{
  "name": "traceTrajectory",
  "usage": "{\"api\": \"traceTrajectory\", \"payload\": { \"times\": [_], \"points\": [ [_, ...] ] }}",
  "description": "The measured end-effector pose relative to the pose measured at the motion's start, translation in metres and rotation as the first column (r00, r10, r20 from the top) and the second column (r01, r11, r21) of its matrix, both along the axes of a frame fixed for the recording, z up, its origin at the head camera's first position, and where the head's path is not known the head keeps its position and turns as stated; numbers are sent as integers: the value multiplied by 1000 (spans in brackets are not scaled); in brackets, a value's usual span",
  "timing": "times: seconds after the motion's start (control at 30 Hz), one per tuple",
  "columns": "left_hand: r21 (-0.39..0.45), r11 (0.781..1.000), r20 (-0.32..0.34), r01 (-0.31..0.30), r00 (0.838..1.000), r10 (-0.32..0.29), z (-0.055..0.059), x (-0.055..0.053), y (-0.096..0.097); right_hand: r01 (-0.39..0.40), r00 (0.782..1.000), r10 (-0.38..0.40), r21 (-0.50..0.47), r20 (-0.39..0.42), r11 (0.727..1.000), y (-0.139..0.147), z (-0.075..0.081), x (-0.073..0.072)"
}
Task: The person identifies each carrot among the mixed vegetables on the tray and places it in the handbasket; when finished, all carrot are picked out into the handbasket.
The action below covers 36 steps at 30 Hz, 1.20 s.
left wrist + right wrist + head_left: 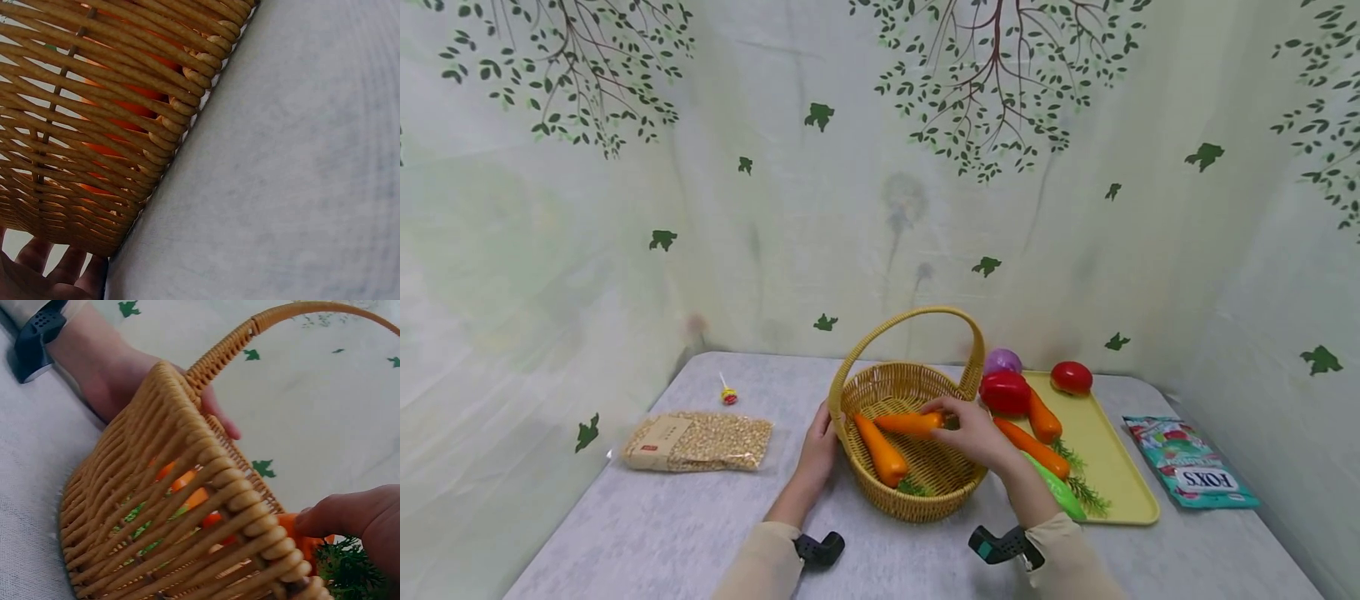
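Note:
On the table stands a wicker basket (pixel 951 498) with a tall arched handle. My left hand (pixel 817 450) rests against its left outer side; in the left wrist view the fingers (pixel 72 265) touch the woven wall. Over the basket's right side, my right hand (pixel 972 429) pinches an orange carrot (pixel 902 423) near its leafy end; the tip points left inside the basket. Another carrot (pixel 880 452) lies in the basket, its green top (pixel 916 487) near the front wall. The right wrist view shows the thumb (pixel 337 515) on the held carrot (pixel 297 544) above green leaves.
Right of the basket, a yellow tray (pixel 1120 467) bears more carrots (pixel 1033 446), a bright green vegetable (pixel 1052 487) and red vegetables (pixel 1003 392). A purple onion (pixel 1002 360) sits behind. A teal bag (pixel 1191 462) lies far right; a grain bag (pixel 715 442) and lollipop (pixel 728 396) lie left.

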<state>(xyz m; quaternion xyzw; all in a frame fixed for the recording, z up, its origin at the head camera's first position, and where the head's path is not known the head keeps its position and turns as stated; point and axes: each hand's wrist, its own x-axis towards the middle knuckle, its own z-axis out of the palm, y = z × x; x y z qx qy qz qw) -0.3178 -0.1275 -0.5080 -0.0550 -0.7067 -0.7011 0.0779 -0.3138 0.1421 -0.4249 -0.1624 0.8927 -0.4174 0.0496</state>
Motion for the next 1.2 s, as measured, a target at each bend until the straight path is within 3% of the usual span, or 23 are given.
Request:
{"api": "traceTrajectory", "payload": {
  "times": [0.2, 0.63, 1.2],
  "points": [
    [-5, 1000, -6, -4, 1000, 4, 1, 0, 0, -21, 999, 23, 46, -28, 999, -5, -3, -3],
    [-7, 1000, 0, 0, 1000, 0, 0, 2, 0, -183, 983, 177, 127, 53, 975, -12, -9, -10],
    [-10, 1000, -4, 5, 1000, -5, 1, 3, 1, -193, 981, 188, 212, 45, 958, -16, -14, -4]
  ]
}}
